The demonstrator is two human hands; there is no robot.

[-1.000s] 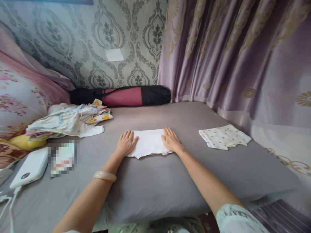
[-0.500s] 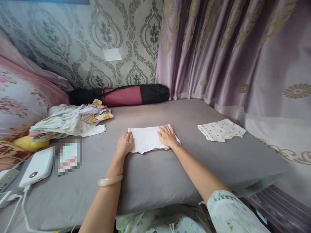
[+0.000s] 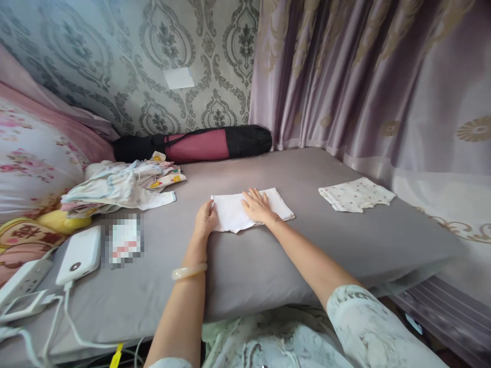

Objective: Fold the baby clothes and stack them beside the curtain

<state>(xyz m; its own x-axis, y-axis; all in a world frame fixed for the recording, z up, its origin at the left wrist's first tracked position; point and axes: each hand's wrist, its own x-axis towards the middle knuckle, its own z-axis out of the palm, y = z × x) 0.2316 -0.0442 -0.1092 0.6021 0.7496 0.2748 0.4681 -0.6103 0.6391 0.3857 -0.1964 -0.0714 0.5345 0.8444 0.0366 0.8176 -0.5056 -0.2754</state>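
A white folded garment lies flat on the grey-covered bed, its lower edge uneven. At its left edge is my left hand, the fingers curled together and closed on the cloth's border. My right hand rests palm down on the middle of the garment, fingers stretched and spread. Off to the right lies a folded white garment with a small print, apart from both hands. A heap of loose baby clothes lies at the left.
A long black and maroon bag lies along the wall. At left are a white power bank with cables, a power strip, a blurred-out packet, a yellow cushion and a floral pillow. Curtains hang at right.
My right hand has slid left over the white garment, from its right part to the middle. My left hand stays at the left edge, its fingers more curled. The view has shifted slightly.
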